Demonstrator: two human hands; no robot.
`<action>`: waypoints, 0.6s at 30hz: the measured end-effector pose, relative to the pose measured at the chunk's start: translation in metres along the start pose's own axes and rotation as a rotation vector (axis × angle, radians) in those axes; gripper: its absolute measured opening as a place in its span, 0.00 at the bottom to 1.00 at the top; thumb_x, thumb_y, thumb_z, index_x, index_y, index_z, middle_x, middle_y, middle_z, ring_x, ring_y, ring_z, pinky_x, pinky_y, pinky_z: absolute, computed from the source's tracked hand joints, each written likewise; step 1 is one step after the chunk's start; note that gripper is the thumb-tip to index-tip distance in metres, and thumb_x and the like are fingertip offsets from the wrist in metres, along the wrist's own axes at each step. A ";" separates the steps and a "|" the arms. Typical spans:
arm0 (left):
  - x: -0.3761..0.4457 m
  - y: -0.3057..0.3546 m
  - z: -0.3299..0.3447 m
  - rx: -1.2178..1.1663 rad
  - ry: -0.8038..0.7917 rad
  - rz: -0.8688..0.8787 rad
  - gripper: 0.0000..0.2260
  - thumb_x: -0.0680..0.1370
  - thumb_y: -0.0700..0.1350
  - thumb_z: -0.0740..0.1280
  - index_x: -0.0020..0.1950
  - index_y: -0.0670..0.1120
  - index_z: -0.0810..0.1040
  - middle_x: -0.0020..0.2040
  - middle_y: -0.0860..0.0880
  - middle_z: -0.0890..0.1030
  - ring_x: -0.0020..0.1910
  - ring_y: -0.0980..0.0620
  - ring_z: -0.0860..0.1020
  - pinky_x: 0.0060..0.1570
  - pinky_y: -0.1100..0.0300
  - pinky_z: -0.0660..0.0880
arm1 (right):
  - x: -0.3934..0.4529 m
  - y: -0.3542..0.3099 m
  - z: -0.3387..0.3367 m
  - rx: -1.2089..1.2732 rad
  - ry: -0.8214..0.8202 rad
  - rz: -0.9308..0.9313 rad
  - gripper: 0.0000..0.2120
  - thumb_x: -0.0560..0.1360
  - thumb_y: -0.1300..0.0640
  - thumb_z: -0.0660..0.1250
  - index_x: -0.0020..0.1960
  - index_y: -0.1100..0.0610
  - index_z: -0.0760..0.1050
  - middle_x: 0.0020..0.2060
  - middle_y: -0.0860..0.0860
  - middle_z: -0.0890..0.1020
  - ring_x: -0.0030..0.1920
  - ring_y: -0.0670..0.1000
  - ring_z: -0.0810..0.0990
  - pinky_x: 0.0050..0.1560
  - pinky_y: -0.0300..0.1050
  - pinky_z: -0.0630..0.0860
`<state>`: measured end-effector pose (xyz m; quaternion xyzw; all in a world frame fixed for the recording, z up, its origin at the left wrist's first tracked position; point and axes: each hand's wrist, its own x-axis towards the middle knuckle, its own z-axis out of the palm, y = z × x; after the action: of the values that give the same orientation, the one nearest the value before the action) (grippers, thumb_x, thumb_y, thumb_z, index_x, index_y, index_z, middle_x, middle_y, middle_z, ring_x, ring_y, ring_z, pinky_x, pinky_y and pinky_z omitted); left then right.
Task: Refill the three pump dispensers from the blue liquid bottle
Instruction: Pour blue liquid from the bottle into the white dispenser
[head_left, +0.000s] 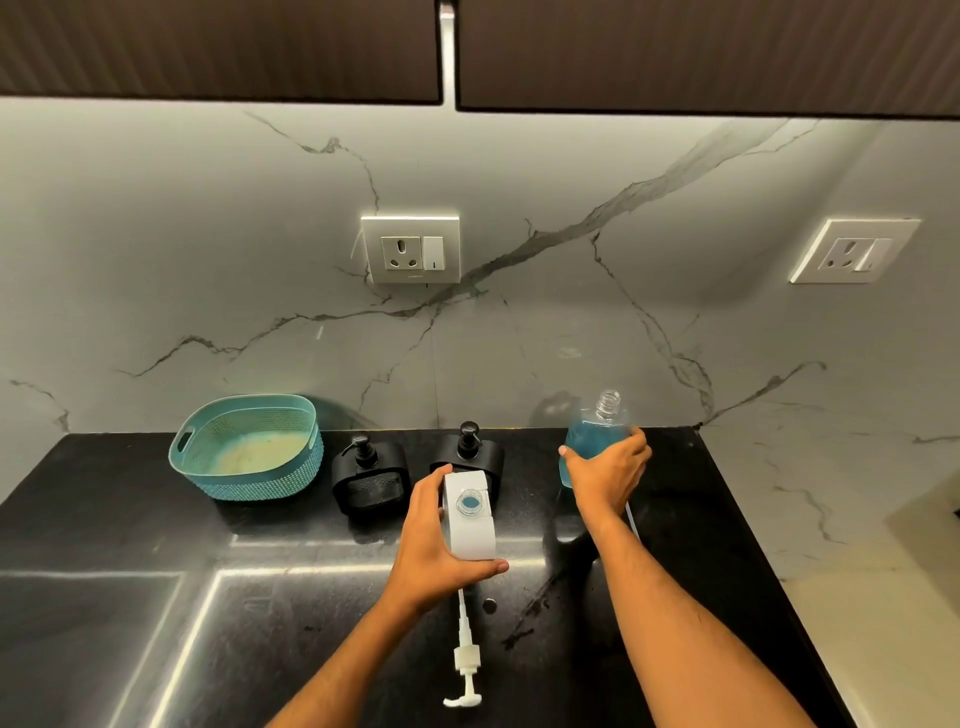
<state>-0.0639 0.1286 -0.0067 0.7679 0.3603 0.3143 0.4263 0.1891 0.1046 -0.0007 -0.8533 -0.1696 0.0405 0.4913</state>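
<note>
One white dispenser (470, 519), uncapped, in our left hand (431, 551); our right hand (605, 470) grips the blue bottle (584, 441) near the worktop's (260, 597) back edge, likely to tip next

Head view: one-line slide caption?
Left hand steadies the open white dispenser; right hand grips the uncapped blue liquid bottle.

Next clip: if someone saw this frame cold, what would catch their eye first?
Probably the two hands at centre: the left hand holds an open white dispenser with blue liquid showing in its neck, while the right hand grips a capless clear bottle of blue liquid near the wall. Next, the white pump head lying loose on the black counter, and the teal basket at back left beside two black dispensers.
</note>
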 end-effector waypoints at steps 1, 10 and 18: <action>0.000 0.000 0.000 0.000 0.000 -0.002 0.57 0.57 0.62 0.86 0.79 0.53 0.61 0.72 0.59 0.67 0.71 0.60 0.69 0.69 0.54 0.75 | -0.001 0.001 -0.001 -0.001 0.004 -0.001 0.51 0.61 0.52 0.86 0.74 0.61 0.61 0.69 0.60 0.69 0.68 0.61 0.72 0.64 0.53 0.75; -0.014 0.001 -0.005 -0.007 0.001 -0.005 0.57 0.57 0.63 0.86 0.80 0.52 0.60 0.73 0.59 0.66 0.72 0.61 0.68 0.70 0.56 0.74 | -0.025 0.017 -0.017 -0.060 0.066 -0.045 0.49 0.62 0.50 0.85 0.73 0.60 0.63 0.67 0.59 0.71 0.67 0.59 0.70 0.62 0.57 0.77; -0.035 0.006 -0.012 -0.008 0.013 -0.003 0.57 0.57 0.61 0.86 0.79 0.52 0.61 0.72 0.58 0.66 0.71 0.62 0.68 0.69 0.55 0.75 | -0.056 0.021 -0.031 -0.070 0.043 -0.118 0.45 0.62 0.50 0.85 0.70 0.59 0.65 0.63 0.58 0.72 0.64 0.57 0.71 0.60 0.52 0.74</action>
<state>-0.0905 0.1021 -0.0022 0.7635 0.3632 0.3201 0.4274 0.1488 0.0509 -0.0084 -0.8592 -0.2102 -0.0125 0.4664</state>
